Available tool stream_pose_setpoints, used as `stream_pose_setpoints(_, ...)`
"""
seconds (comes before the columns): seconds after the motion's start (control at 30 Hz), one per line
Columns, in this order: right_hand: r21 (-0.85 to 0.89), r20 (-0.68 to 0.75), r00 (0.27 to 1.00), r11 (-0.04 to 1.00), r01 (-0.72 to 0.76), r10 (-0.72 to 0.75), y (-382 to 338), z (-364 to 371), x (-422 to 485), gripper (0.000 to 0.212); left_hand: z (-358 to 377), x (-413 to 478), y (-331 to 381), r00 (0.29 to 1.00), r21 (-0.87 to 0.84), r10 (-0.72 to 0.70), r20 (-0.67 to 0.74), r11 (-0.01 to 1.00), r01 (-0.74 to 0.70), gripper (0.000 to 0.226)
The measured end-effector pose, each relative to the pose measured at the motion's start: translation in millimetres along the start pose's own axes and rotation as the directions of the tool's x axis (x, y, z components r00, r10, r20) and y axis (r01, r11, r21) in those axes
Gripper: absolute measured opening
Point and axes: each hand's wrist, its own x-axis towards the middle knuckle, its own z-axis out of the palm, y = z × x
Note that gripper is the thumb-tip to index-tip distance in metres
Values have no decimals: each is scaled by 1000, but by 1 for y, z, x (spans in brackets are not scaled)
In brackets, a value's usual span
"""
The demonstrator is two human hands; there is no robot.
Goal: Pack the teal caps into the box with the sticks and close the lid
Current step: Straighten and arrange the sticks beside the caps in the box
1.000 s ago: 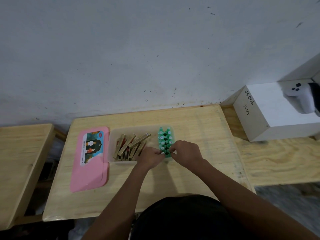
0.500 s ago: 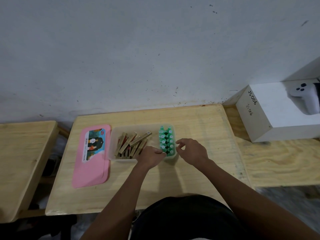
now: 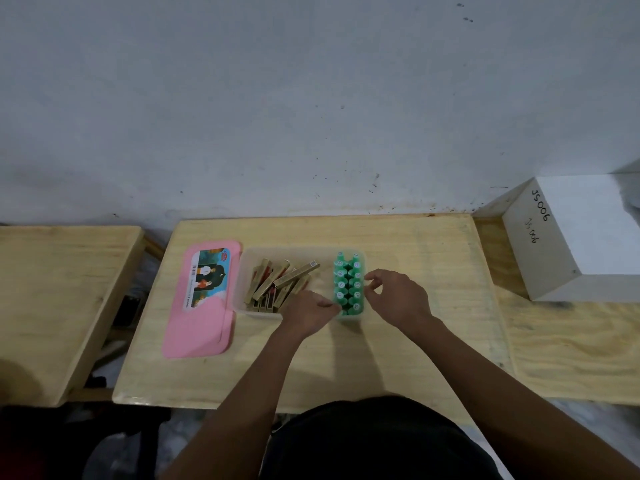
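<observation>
Pink lid: lying flat on the table, just left of the box and off it; closing is not yet done.
Clear box: sitting open, holding both sets.
Sticks: lying heaped in the box's left part.
Left hand: curling its fingers at the near end of the caps; whether it is pinching one, I cannot tell.
Teal caps: standing in two rows in the box's right end; none showing loose on the table.
Right hand: hovering just beside the caps, thumb and forefinger narrowly apart, holding nothing visible.
Progress: packing is looking nearly finished; the lid is remaining.
</observation>
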Motion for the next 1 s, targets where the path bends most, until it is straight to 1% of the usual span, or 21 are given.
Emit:
stream_pose_setpoints(0.07,-36,-46,998,998,47,-48,-6,-2,4,30,-5,0,-4,999,-103,27,-18,994,-29,25)
stream_pose_setpoints(0.1,-41,-61,995,996,76,-78,-10,-2,7,28,-8,0,-7,998,-160,29,-53,986,-37,24)
stream_pose_setpoints(0.17,-29,-64,988,990,137,-138,-21,0,12,26,-17,-1,-15,982,-227,23,-185,972,-66,23)
stream_pose_setpoints(0.23,-9,-39,981,982,188,-188,-33,3,17,26,-29,0,-27,927,-213,14,-374,972,-101,22)
stream_pose_setpoints(0.3,22,-4,979,979,204,-204,-46,11,21,25,-43,3,-43,846,-188,-37,-531,979,-75,26)
stream_pose_setpoints(0.37,43,42,978,978,202,-204,-58,21,24,23,-58,7,-63,784,-166,-95,-614,986,-10,33)
stream_pose_setpoints(0.4,48,72,976,978,204,-207,-64,26,25,22,-64,9,-73,771,-163,-123,-625,986,26,37)
stream_pose_setpoints(0.47,60,138,966,975,214,-221,-77,39,28,21,-74,14,-93,787,-201,-170,-594,978,59,42)
stream_pose_setpoints(0.53,44,189,957,975,217,-221,-89,52,30,21,-83,21,-111,837,-248,-187,-515,967,64,41)
stream_pose_setpoints(0.63,-11,248,949,980,201,-192,-111,74,34,24,-95,30,-131,917,-235,-99,-387,972,6,33)
stream_pose_setpoints(0.73,-34,280,950,988,152,-136,-134,95,40,27,-105,35,-136,957,-241,-22,-289,969,-50,28)
stream_pose_setpoints(0.83,-72,251,960,987,146,-123,-156,112,46,27,-113,40,-141,970,-254,36,-241,962,-99,26)
stream_pose_setpoints(0.9,-69,201,978,995,75,-60,-168,122,52,27,-116,41,-145,976,-250,84,-200,959,-133,25)
stream_pose_setpoints(1.0,-169,116,992,985,-21,41,-182,135,62,29,-120,43,-152,979,-245,141,-147,954,-174,23)
